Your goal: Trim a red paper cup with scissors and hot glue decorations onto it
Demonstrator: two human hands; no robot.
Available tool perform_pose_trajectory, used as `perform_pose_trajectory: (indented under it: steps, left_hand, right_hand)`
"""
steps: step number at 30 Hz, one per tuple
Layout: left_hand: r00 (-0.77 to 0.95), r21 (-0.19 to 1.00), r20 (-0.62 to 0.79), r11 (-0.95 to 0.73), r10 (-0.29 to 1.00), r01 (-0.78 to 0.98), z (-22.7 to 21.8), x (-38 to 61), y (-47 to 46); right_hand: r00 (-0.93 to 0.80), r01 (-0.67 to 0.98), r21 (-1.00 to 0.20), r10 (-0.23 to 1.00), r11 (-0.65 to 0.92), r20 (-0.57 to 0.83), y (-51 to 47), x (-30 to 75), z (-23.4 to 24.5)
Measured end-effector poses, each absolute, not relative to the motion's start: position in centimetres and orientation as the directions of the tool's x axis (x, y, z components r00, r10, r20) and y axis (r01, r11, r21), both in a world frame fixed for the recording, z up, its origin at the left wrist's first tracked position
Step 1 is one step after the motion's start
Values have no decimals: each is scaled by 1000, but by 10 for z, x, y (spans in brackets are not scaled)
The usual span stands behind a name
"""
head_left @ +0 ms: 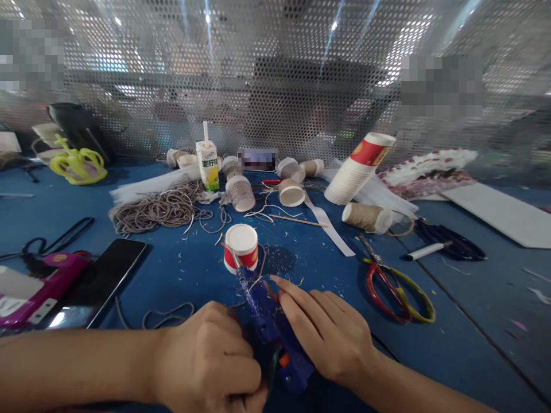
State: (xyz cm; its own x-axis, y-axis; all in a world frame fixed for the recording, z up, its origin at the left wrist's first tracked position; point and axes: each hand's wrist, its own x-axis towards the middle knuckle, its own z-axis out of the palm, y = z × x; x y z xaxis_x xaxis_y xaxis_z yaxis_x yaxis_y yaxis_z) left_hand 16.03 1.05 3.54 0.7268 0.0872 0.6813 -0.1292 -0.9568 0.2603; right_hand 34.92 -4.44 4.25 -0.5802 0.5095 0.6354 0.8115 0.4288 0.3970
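A blue hot glue gun [258, 307] points away from me, its metal nozzle at the side of an upturned paper cup [241, 238] with a red band. My right hand [329, 330] lies along the right side of the gun, fingers closed against its body. To the left of the gun's handle, my left hand [210, 358] is a closed fist; what it holds, if anything, is hidden. Grey cord [170, 310] lies on the table by the left hand and beside the cup. Glue strings and scraps dot the surface around the gun.
Scissors [394, 292] lie right of my right hand, a phone [109, 269] and a magenta device [51, 287] at left. Behind stand a drink carton [208, 163], cord-wrapped cups [240, 193] and a leaning cup stack [359, 169]. Perforated metal [279, 86] closes the back.
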Motion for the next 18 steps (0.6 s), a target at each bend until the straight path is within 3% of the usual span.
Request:
perform_pose_trajectory:
  steps: [5, 13, 18]
  left_hand:
    - [746, 305, 659, -940, 93, -152, 37, 160, 9]
    - [702, 201, 712, -962, 14, -185, 34, 160, 13]
    - [729, 209, 685, -961, 11, -182, 36, 159, 17]
  right_hand:
    - [-587, 809, 422, 517, 410, 623, -48, 348, 43]
    - [-523, 848, 330, 553, 415, 648, -46, 348, 42]
    - [-499, 857, 309, 513, 413, 698, -42, 350, 38]
